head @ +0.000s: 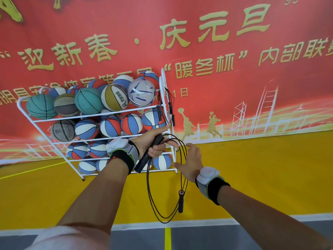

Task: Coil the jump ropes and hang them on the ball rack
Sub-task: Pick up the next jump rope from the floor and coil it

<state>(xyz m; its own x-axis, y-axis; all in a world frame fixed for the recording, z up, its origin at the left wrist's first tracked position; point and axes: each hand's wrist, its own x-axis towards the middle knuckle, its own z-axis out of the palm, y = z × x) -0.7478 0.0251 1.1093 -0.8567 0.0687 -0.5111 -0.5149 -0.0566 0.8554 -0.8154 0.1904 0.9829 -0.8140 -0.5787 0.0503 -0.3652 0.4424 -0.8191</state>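
the left hand is clenched around one black handle of a jump rope, with the index finger stretched out toward the right end post of the ball rack. the thin dark cord hangs from that fist in several long loops, reaching down over the yellow floor, and the second handle dangles free near the bottom of the loops, end cap up. the right hand is released, palm spread and fingers apart, just beside the hanging loops on their right; whether it touches the cord cannot be told. the white wire rack stands on the floor against a red banner with gold lettering, its tiers filled with basketballs in teal, tan, grey and red-white-blue. another jump rope already hangs coiled on the rack's right end frame, above the left hand, black handles pointing down. both wrists carry dark bands with white devices.
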